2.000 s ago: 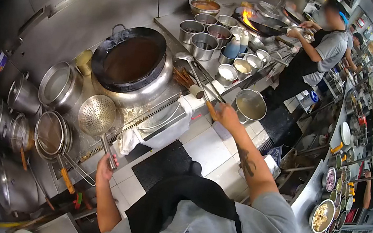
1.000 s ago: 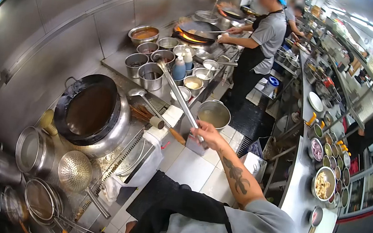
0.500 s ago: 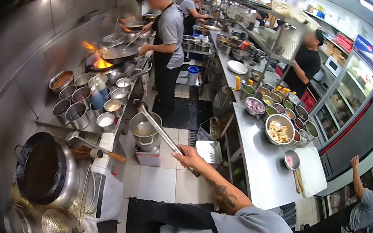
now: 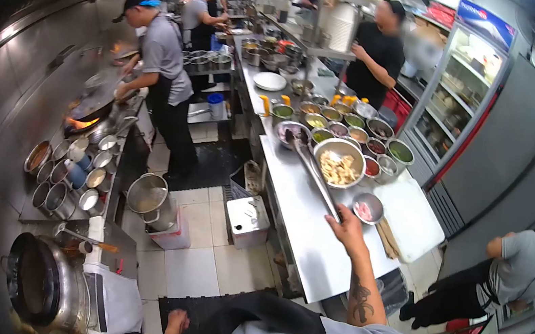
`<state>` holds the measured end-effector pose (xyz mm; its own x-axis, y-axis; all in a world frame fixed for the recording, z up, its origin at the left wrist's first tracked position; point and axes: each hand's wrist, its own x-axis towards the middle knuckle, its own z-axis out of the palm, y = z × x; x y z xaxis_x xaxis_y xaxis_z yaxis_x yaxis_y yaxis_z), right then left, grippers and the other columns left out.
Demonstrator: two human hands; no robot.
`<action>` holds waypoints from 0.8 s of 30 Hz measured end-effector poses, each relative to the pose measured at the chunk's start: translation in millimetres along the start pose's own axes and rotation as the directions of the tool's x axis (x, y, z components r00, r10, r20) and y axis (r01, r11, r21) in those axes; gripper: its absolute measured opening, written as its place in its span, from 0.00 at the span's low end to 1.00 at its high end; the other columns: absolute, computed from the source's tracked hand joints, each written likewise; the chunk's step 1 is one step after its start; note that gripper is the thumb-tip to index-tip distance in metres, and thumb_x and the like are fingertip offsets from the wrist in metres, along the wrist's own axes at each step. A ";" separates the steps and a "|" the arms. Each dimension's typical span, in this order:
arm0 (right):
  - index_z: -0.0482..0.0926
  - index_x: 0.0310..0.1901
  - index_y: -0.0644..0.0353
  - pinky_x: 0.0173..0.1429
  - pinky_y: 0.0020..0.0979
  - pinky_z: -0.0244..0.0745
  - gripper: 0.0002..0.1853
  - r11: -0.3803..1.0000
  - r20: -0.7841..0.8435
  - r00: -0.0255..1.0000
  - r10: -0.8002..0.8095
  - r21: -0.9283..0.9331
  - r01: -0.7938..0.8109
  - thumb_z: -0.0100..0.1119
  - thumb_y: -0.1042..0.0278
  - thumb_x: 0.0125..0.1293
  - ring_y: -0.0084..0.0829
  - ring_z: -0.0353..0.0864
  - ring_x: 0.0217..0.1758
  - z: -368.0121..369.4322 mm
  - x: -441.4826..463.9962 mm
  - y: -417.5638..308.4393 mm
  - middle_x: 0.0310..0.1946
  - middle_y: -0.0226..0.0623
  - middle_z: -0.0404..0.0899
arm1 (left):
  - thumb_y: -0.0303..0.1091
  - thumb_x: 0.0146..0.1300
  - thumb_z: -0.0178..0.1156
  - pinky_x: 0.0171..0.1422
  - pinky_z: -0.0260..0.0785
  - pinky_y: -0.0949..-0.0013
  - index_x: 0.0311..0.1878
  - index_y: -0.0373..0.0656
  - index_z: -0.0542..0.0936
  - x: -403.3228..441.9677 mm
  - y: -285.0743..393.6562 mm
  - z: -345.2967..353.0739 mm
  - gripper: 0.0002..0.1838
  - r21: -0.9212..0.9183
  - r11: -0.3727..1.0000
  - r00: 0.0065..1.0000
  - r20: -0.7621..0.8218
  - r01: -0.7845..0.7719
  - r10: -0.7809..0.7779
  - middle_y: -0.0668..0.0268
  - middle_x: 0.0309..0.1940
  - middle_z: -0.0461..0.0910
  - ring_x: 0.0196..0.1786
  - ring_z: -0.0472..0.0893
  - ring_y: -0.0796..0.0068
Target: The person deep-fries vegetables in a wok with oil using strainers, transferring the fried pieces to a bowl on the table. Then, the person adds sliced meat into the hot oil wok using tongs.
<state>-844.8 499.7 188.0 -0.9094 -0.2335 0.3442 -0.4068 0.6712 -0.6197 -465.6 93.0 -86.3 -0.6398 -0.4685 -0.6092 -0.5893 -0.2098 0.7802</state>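
My right hand point(image 4: 345, 230) is closed around the handle end of long metal tongs point(image 4: 317, 182). Their dark tips reach over the edge of a steel bowl of chopped purple onion point(image 4: 290, 133); I cannot tell whether they touch it. Beside the tongs stands a steel bowl of pale yellow pieces point(image 4: 338, 168). A small steel bowl with pink pieces point(image 4: 367, 210) is just beyond my fingers. My left hand point(image 4: 177, 321) hangs low by my apron, over the floor mat, its fingers curled with nothing visible in them.
A white cutting board point(image 4: 411, 218) lies at the counter's right end. Several ingredient tins crowd behind the bowls. To the left are a large wok point(image 4: 33, 277), a stock pot point(image 4: 148, 197) and a burner flame point(image 4: 82, 122). A co-worker point(image 4: 166, 50) cooks there; another person point(image 4: 506, 269) stands at right.
My right hand has swung the tongs from over the aisle to above the steel counter. My view has turned right, and my left hand has come into sight at the bottom.
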 end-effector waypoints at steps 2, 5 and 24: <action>0.74 0.50 0.65 0.51 0.36 0.74 0.24 0.894 -0.238 0.900 -0.365 -0.359 0.268 0.66 0.61 0.55 0.46 0.80 0.46 -13.9 -11.7 82.6 0.42 0.51 0.80 | 0.30 0.58 0.55 0.14 0.61 0.72 0.30 0.40 0.73 56.2 5.8 40.7 0.05 -0.106 0.993 0.997 -0.049 0.057 -0.062 0.67 0.17 0.70 0.15 0.70 0.76; 0.74 0.51 0.66 0.49 0.36 0.74 0.23 0.975 -0.151 0.964 0.221 0.005 -0.223 0.64 0.63 0.56 0.48 0.80 0.45 -56.4 -53.9 109.5 0.40 0.54 0.79 | 0.33 0.60 0.57 0.28 0.70 0.73 0.48 0.37 0.75 84.6 85.4 119.6 0.14 0.061 0.986 0.985 0.089 -0.157 0.151 0.68 0.29 0.76 0.28 0.76 0.78; 0.72 0.52 0.71 0.43 0.25 0.72 0.22 0.811 -0.371 0.756 0.539 -0.013 -0.585 0.63 0.67 0.59 0.24 0.77 0.36 -116.2 -239.0 84.6 0.35 0.40 0.80 | 0.33 0.58 0.58 0.28 0.74 0.69 0.46 0.36 0.72 90.8 312.8 623.1 0.15 0.158 0.979 0.800 0.600 -0.128 0.007 0.59 0.34 0.78 0.30 0.80 0.71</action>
<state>-651.9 694.0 135.3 -0.8749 0.4463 0.1882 0.2027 0.6902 -0.6947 -1015.4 519.6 14.1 -0.8121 0.1388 -0.5667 -0.5734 -0.0100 0.8192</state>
